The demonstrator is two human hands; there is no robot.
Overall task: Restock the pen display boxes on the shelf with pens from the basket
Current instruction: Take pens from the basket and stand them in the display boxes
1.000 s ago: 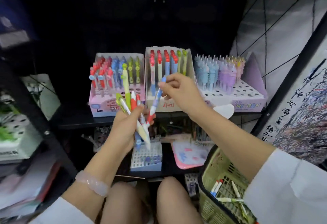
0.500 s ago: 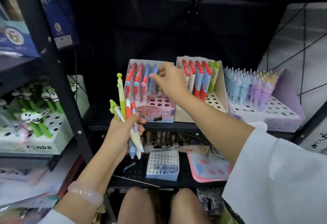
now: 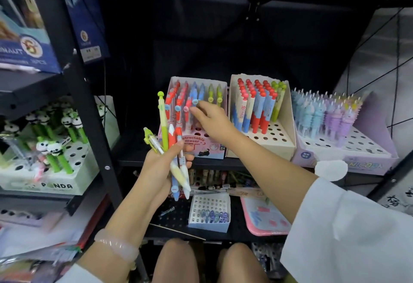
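My left hand point(image 3: 161, 166) grips a fanned bunch of pens point(image 3: 174, 148) upright below the shelf point(image 3: 156, 160), while my right hand point(image 3: 210, 122), fingers extended and holding nothing, touches pen caps in the pink display box point(image 3: 201, 146).

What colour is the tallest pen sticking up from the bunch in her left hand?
Lime green, with a round green knob on top: the tallest pen, gripped in the left hand. Head view, the only one.
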